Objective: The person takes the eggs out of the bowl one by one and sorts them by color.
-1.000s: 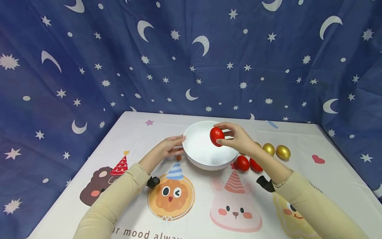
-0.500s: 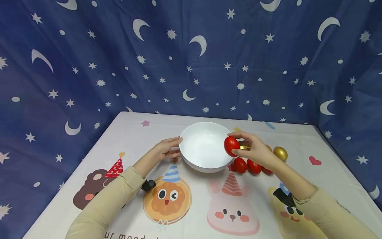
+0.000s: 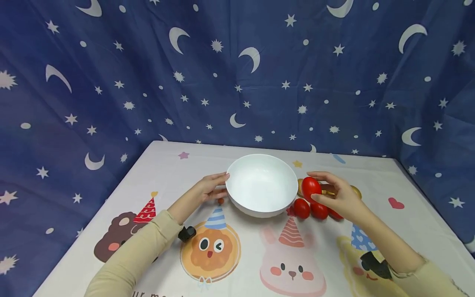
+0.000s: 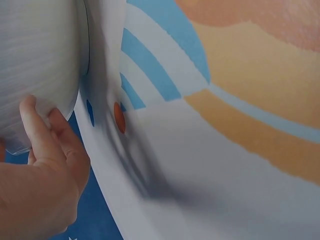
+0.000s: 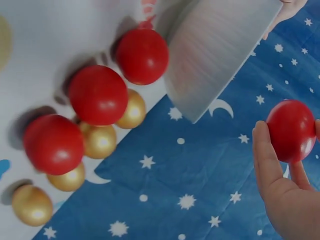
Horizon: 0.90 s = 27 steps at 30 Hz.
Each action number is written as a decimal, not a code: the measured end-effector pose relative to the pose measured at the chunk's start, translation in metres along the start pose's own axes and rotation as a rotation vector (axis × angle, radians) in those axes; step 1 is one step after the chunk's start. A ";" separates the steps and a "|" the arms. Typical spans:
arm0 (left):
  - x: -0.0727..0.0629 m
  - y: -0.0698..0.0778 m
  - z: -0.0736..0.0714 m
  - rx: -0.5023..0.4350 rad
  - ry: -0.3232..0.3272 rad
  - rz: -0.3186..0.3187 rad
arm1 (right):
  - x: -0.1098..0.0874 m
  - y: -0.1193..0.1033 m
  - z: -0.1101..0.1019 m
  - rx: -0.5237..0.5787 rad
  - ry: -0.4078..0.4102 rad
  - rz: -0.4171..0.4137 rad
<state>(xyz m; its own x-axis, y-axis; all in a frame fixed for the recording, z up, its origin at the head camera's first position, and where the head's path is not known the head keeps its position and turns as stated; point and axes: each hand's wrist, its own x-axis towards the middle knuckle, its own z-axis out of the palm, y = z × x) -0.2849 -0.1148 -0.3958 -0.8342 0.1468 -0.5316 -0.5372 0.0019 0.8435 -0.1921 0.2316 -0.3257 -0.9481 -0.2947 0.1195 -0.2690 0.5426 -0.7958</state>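
Note:
A white bowl (image 3: 261,185) stands in the middle of the table in the head view. My left hand (image 3: 210,187) rests its fingers against the bowl's left side; the left wrist view shows these fingers (image 4: 42,135) on the outer wall. To the right of the bowl, my right hand (image 3: 339,196) holds a red egg (image 3: 311,189) between thumb and fingers. In the right wrist view this egg (image 5: 291,131) is apart from the others. Three more red eggs (image 3: 302,208) lie in a row by the bowl. Several golden eggs (image 5: 31,205) lie behind them, partly hidden by my right hand in the head view.
The table has a white cloth (image 3: 178,173) printed with cartoon animals and a winking round face (image 3: 209,249). A blue curtain (image 3: 208,103) with moons and stars hangs along its back and left edges. Black wrist cameras (image 3: 375,265) sit under both wrists.
My right hand has moved right and down from above the bowl, carrying the red egg to the group of eggs. My left hand stays at the bowl's left side.

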 end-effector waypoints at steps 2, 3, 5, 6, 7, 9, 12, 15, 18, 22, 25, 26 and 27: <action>0.001 -0.002 0.002 0.001 0.003 0.008 | -0.008 0.004 -0.002 -0.017 0.017 -0.001; 0.002 -0.003 0.003 -0.001 0.008 0.010 | -0.012 0.007 -0.003 -0.030 0.023 0.004; 0.003 -0.005 0.003 0.004 0.013 0.017 | -0.017 0.011 -0.006 -0.043 0.035 0.019; 0.003 -0.005 0.004 0.004 0.015 0.018 | -0.019 0.013 -0.008 -0.051 0.041 0.026; 0.003 -0.005 0.004 0.006 0.017 0.019 | -0.021 0.015 -0.010 -0.059 0.047 0.036; 0.003 -0.003 0.004 0.007 0.019 0.018 | -0.023 0.017 -0.015 -0.073 0.053 0.054; 0.002 0.000 0.005 0.008 0.023 0.017 | -0.026 0.021 -0.020 -0.086 0.070 0.052; 0.002 0.002 0.005 0.007 0.026 0.010 | -0.030 0.027 -0.023 -0.098 0.091 0.020; 0.003 0.003 0.005 0.002 0.012 0.007 | -0.035 0.036 -0.026 -0.108 0.119 -0.009; 0.003 0.004 0.003 -0.004 -0.015 0.013 | -0.039 0.052 -0.031 -0.124 0.156 -0.010; 0.003 0.004 0.001 -0.001 -0.023 0.009 | -0.041 0.064 -0.036 -0.127 0.173 0.017; 0.003 0.003 0.000 -0.001 -0.025 0.005 | -0.042 0.068 -0.038 -0.127 0.178 0.028; 0.002 0.003 0.000 -0.004 -0.029 0.002 | -0.043 0.071 -0.039 -0.134 0.183 0.039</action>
<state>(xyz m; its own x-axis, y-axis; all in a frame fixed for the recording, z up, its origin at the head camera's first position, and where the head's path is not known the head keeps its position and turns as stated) -0.2884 -0.1142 -0.3947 -0.8315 0.1754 -0.5271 -0.5358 -0.0024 0.8443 -0.1772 0.3141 -0.3642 -0.9698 -0.1306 0.2061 -0.2405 0.6537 -0.7176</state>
